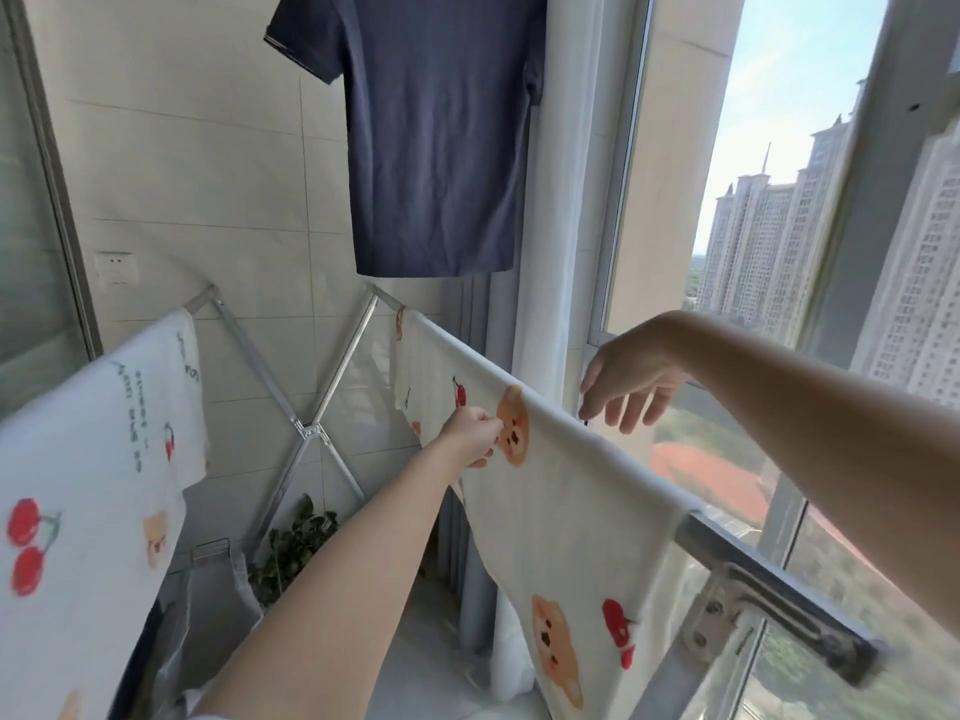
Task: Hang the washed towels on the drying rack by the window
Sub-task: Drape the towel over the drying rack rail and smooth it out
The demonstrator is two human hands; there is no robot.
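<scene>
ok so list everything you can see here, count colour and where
left towel: 1, white with cherry and bear prints, over left rail
right towel: 1, same print, over window-side rail
drying rack: 1, silver metal, by the window
t-shirt: 1, navy, hanging above the rack
wall socket: 1, white, tiled wall, left
plant: 1, green, floor behind the rack
left hand: 1, pinching right towel by a bear print
right hand: 1, open, at right towel's window side

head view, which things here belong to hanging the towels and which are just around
Job: window-side towel pinched by left hand, right hand open, second towel, drying rack.
Just around: navy shirt, plant, wall socket.
</scene>
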